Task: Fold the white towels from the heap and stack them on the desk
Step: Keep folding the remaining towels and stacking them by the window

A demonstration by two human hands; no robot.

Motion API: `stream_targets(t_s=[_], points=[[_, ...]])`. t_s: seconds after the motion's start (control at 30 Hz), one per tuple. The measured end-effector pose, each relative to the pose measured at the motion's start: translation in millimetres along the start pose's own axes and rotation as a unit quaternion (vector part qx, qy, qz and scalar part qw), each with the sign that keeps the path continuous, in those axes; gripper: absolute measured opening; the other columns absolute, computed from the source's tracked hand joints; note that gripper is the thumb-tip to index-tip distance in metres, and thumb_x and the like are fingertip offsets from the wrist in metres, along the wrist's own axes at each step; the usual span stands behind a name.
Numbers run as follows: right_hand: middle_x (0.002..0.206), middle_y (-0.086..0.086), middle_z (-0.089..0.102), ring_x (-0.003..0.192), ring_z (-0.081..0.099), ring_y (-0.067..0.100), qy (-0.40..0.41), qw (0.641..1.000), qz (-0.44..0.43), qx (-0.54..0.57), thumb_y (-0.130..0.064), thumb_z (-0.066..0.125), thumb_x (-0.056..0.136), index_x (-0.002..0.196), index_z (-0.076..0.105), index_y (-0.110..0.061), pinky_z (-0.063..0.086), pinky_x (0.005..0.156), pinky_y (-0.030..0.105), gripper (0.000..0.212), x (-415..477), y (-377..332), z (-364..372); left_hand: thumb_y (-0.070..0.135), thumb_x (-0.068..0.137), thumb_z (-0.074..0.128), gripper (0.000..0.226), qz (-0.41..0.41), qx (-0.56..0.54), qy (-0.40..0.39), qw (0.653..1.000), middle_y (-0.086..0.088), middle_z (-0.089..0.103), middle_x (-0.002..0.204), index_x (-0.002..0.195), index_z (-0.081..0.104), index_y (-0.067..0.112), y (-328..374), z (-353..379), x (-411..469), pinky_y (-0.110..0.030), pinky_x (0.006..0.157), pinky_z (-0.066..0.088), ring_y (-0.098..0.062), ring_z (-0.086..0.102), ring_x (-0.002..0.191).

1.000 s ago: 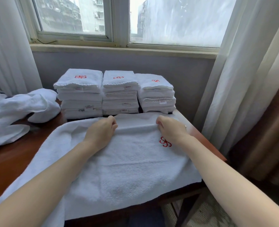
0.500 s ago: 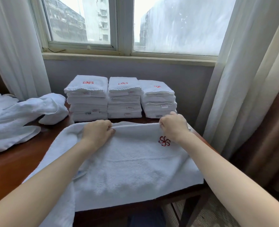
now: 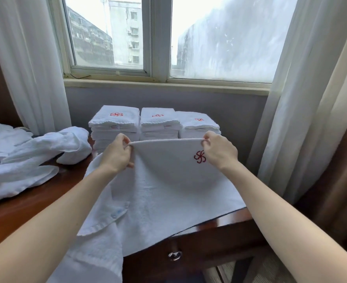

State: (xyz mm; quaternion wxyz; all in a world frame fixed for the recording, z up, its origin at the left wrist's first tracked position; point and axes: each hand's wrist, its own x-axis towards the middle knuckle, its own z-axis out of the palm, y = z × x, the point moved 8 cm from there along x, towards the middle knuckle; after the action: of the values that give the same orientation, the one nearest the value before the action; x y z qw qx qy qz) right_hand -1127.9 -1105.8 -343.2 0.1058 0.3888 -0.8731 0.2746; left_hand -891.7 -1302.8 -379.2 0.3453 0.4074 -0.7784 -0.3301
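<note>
I am standing in a hotel-type room: logo-marked folded towels (image 3: 156,123) centre frame, wooden desk (image 3: 209,231) below, curtained window (image 3: 125,37) above.

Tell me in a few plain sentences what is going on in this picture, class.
A person is folding a white towel on a desk. The left hand and right hand each pinch its far edge, held up off the desk, while the rest lies flat and hangs over the front. Three stacks of folded towels stand behind it; an unfolded heap lies to the left.
</note>
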Motion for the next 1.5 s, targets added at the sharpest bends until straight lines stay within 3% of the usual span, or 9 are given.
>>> stream_targets(t_s=[0.4, 0.6, 0.7, 0.9, 1.03, 1.1, 1.23, 1.33, 1.5], points=[[0.112, 0.013, 0.065, 0.101, 0.060, 0.039, 0.126, 0.980, -0.064, 0.138, -0.023, 0.050, 0.101, 0.109, 0.062, -0.011, 0.048, 0.088, 0.045, 0.018, 15.2, -25.9, -59.1, 0.015, 0.088, 0.065, 0.036, 0.215, 0.204, 0.163, 0.941, -0.015, 0.055, 0.124, 0.123, 0.062, 0.014, 89.6, -53.2, -9.0, -0.045, 0.101, 0.035, -0.039, 0.056, 0.108], [0.116, 0.016, 0.062, 0.108, 0.054, 0.037, 0.146, 0.979, -0.066, 0.127, -0.020, 0.049, 0.100, 0.108, 0.063, -0.009, 0.046, 0.093, 0.042, 0.020, 3.1, -12.3, -59.9, 0.013, 0.085, 0.059, 0.013, 0.265, 0.289, 0.190, 0.900, -0.016, 0.066, 0.096, 0.092, 0.070, 0.009, 105.0, -46.6, -32.3, -0.042, 0.067, 0.045, -0.041, 0.062, 0.085], [0.125, 0.020, 0.057, 0.116, 0.050, 0.036, 0.080, 0.996, -0.025, 0.019, -0.022, 0.050, 0.092, 0.098, 0.067, -0.013, 0.032, 0.110, 0.047, 0.020, -7.1, 7.0, -38.3, 0.028, 0.088, 0.052, 0.018, 0.190, 0.358, 0.075, 0.911, -0.008, 0.066, 0.089, 0.084, 0.065, 0.016, 83.7, -18.9, -39.3, -0.031, 0.059, 0.041, -0.033, 0.063, 0.082], [0.103, 0.003, 0.068, 0.127, 0.047, 0.024, -0.020, 0.983, -0.044, -0.177, -0.039, 0.049, 0.086, 0.081, 0.073, -0.019, -0.011, 0.119, 0.052, 0.032, -41.1, 20.9, -8.8, 0.031, 0.086, 0.041, 0.022, -0.003, 0.482, -0.274, 0.832, 0.009, 0.065, 0.050, 0.082, 0.057, 0.017, 46.1, 35.7, -71.0, -0.023, 0.063, 0.045, -0.008, 0.070, 0.055], [0.067, -0.003, 0.069, 0.085, 0.060, 0.016, -0.212, 0.969, 0.019, -0.122, -0.031, 0.032, 0.084, 0.064, 0.064, -0.016, 0.025, 0.116, 0.044, 0.040, -57.4, 35.8, 15.0, 0.050, 0.090, 0.050, 0.046, -0.079, 0.364, -0.402, 0.836, 0.002, 0.072, 0.065, 0.083, 0.069, 0.009, 47.2, 51.7, -89.9, -0.016, 0.042, 0.035, -0.014, 0.071, 0.056], [0.062, -0.003, 0.072, 0.080, 0.064, 0.014, -0.229, 0.969, 0.064, -0.071, -0.032, 0.032, 0.083, 0.072, 0.068, -0.016, 0.047, 0.086, 0.035, 0.041, -62.1, 44.5, 18.5, 0.057, 0.093, 0.048, 0.051, -0.032, 0.350, -0.388, 0.852, 0.001, 0.074, 0.067, 0.085, 0.073, 0.014, 58.6, 65.2, -85.5, -0.015, 0.042, 0.037, -0.007, 0.067, 0.051], [0.105, 0.001, 0.068, 0.095, 0.063, 0.025, -0.145, 0.985, -0.017, -0.091, -0.021, 0.037, 0.093, 0.084, 0.066, -0.018, 0.052, 0.076, 0.034, 0.030, -59.5, 38.0, 22.3, 0.043, 0.094, 0.050, 0.033, 0.149, 0.382, -0.204, 0.889, 0.005, 0.076, 0.089, 0.097, 0.073, 0.020, 85.6, 94.3, -78.0, -0.028, 0.070, 0.054, -0.011, 0.071, 0.082], [0.133, -0.002, 0.056, 0.126, 0.050, 0.026, -0.244, 0.966, -0.009, -0.088, -0.021, 0.033, 0.099, 0.122, 0.058, -0.021, 0.043, 0.102, 0.041, 0.034, -72.3, 51.2, 60.4, 0.051, 0.098, 0.043, 0.047, 0.184, 0.366, -0.277, 0.869, 0.003, 0.051, 0.142, 0.139, 0.051, 0.028, 61.8, 140.4, -97.6, -0.040, 0.103, 0.043, -0.019, 0.048, 0.130], [0.164, 0.003, 0.014, 0.151, 0.008, 0.019, -0.271, 0.957, -0.042, -0.096, -0.039, 0.020, 0.105, 0.155, 0.022, -0.028, 0.004, 0.121, 0.050, 0.051, -83.9, 71.4, 94.5, 0.058, 0.101, 0.020, 0.061, 0.215, 0.343, -0.298, 0.864, -0.001, 0.009, 0.165, 0.156, 0.018, 0.030, 27.6, 175.5, -103.3, -0.044, 0.123, 0.006, -0.019, 0.006, 0.152]])
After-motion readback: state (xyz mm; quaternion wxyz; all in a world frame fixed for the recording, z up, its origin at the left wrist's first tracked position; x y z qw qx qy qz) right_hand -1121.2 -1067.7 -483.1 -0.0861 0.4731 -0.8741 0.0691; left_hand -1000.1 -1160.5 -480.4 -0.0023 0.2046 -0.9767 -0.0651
